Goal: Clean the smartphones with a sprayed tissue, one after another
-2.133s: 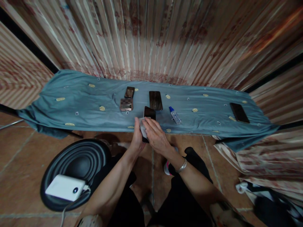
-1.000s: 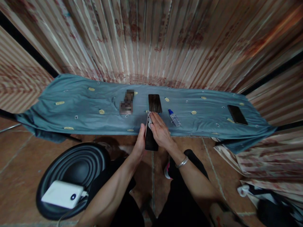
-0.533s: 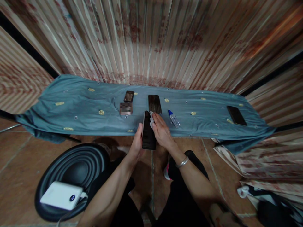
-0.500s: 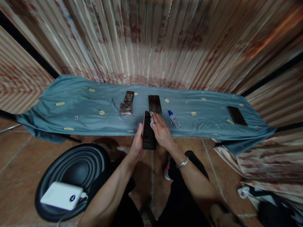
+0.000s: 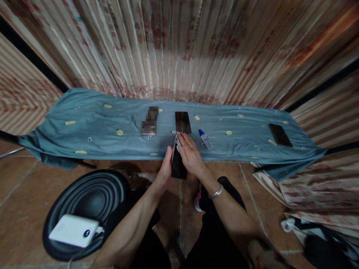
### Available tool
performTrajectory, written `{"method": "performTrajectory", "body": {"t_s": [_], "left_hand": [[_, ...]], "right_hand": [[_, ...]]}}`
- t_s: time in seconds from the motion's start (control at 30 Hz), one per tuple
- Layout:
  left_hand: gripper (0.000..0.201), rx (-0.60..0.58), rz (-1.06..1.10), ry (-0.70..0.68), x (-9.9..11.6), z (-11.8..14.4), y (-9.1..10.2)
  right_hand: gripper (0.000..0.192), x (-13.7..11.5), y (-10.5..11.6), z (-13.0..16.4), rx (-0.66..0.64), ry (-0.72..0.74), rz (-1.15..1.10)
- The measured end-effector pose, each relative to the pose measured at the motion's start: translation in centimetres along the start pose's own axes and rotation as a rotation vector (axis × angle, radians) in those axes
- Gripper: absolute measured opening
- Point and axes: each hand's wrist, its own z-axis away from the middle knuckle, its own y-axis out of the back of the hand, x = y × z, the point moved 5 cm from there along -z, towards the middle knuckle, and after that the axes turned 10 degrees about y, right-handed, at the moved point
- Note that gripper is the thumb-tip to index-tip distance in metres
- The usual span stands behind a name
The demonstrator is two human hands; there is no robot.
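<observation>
A black smartphone (image 5: pixel 178 169) is gripped along its left edge by my left hand (image 5: pixel 163 172), in front of the table's near edge. My right hand (image 5: pixel 193 155) presses a whitish wipe (image 5: pixel 177 139) against the upper part of the screen, fingers together. Just beyond my fingers, another dark phone (image 5: pixel 183 121) lies flat on the cloth. To the right of my right hand, a small clear bottle with a blue cap (image 5: pixel 206 140) rests on its side.
A blue-green patterned cloth (image 5: pixel 126 145) covers the narrow table. Farther right lies a dark phone (image 5: pixel 280 135); left of centre, pixelated items (image 5: pixel 149 127). A white power bank (image 5: pixel 73 230) sits on a black ridged round stool (image 5: pixel 92 201). Pleated curtains (image 5: pixel 174 48) hang behind.
My right hand has slid the wipe slightly left across the phone's top end. The phone has shifted a little right and tilted in my left hand.
</observation>
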Motion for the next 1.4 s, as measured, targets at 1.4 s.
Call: {"method": "performTrajectory", "body": {"t_s": [1.4], "left_hand": [[0.057, 0.263, -0.089, -0.152, 4.3, 1.0, 1.4]], "right_hand": [[0.055, -6.2, -1.4, 2.0, -0.141, 0.247, -0.101]]}}
